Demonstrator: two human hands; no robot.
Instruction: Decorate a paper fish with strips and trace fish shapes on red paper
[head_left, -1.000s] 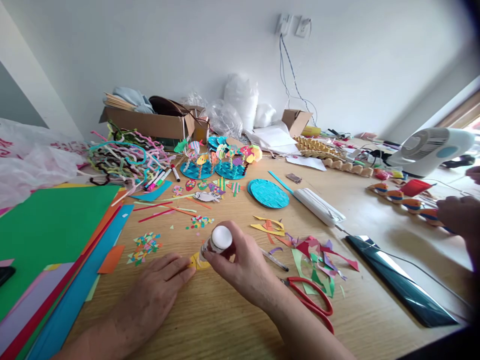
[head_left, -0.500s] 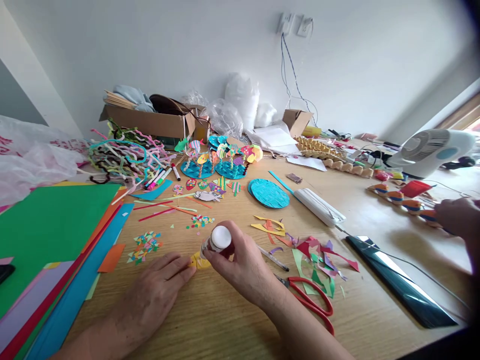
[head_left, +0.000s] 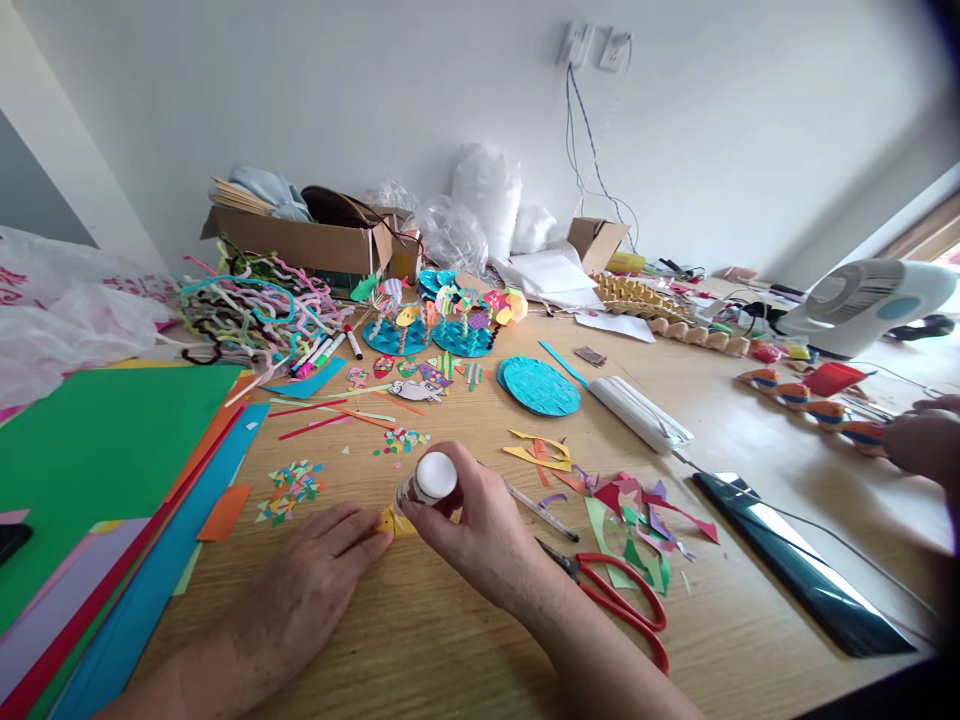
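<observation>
My right hand (head_left: 484, 525) is wrapped round a white glue stick (head_left: 431, 480), tilted with its white end up and its lower end on a small yellow paper cutout (head_left: 403, 524). Fingertips of my left hand (head_left: 322, 565) press on the left edge of that cutout; the hand lies flat on the table with fingers stretched out. The cutout's right part is hidden behind the glue stick and my right hand. Red-handled scissors (head_left: 619, 597) lie beside my right wrist, with a pen (head_left: 551, 516) just above them. Small coloured paper bits (head_left: 292, 490) are piled beyond my left hand.
Coloured paper sheets (head_left: 112, 430) are stacked at the left. Blue discs (head_left: 538, 386), paper fish (head_left: 416, 390) and scraps (head_left: 637, 520) lie ahead and right. Pipe cleaners (head_left: 255, 310), a box (head_left: 292, 238) and a fan (head_left: 862, 305) stand farther back. Another person's hand (head_left: 926, 440) is at far right.
My right hand has shifted the glue stick slightly left over the yellow cutout. My left hand stays in place. The other person's hand at far right has moved a little.
</observation>
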